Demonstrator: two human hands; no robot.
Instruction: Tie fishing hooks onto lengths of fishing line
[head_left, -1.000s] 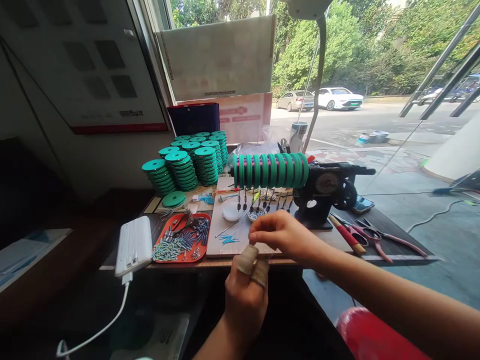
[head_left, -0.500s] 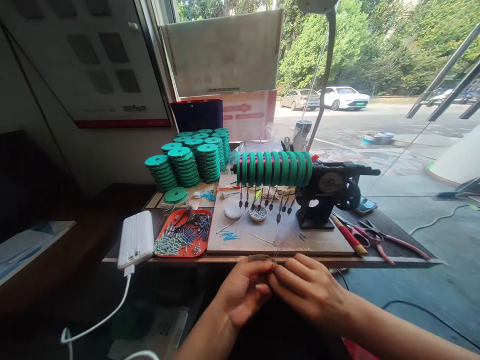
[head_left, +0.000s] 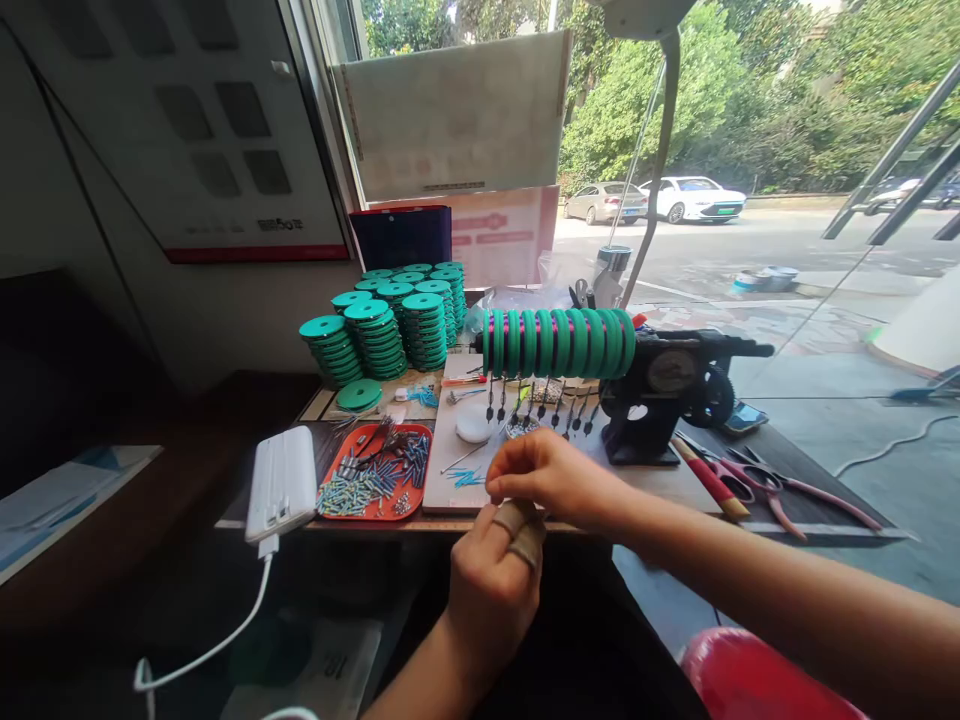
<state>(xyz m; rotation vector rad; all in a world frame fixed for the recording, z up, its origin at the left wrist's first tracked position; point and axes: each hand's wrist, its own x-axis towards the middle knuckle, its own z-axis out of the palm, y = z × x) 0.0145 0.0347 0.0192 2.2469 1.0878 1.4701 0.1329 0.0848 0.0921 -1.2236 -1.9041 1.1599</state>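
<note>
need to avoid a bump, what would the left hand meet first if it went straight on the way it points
Most likely the right hand: its fingertips are just ahead of the left hand in the picture. Depth is unclear, so they may already touch.

open air above red tray (head_left: 417,497), spools (head_left: 369,338) behind
</note>
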